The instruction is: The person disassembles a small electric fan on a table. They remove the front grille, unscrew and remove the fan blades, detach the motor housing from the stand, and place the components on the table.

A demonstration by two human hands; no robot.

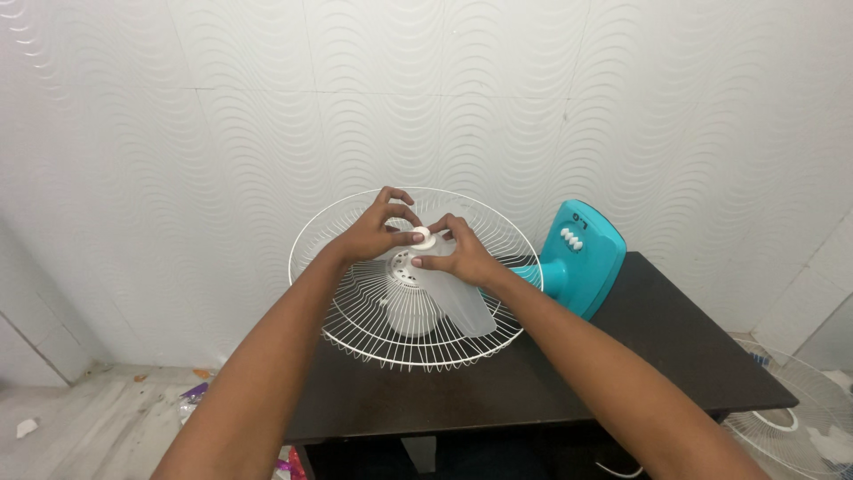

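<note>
Two hands meet at the middle of the frame, over the hub of a table fan that lies on its back on a dark counter (pixel 533 382). The left hand (pixel 373 233) comes in from the lower left, its fingers curled and its fingertips pinching the edge of a small white round cap (pixel 420 237) that sits on the fan's centre. The right hand (pixel 462 256) reaches in from the lower right; its thumb and forefinger close on the same cap from the other side, while the remaining fingers rest bent over the translucent white blade (pixel 462 307) just beneath. Both hands touch the cap and nearly touch each other.

Around them spreads the white wire grille (pixel 355 333), a round guard that faces upward, its rim near the left edge of the counter. Inside it the white motor housing (pixel 410 311) stands under the blade. To the right of the grille, in the centre right of the frame, the fan's teal base (pixel 586 267) stands tilted on its edge, with white push buttons (pixel 571 238) on its upper face.

Behind everything rises a white wall with a wavy relief pattern (pixel 444 89). At the lower right corner a second wire grille (pixel 800 418) lies on the floor, and bits of coloured litter (pixel 191 396) sit on the floor at the lower left.
</note>
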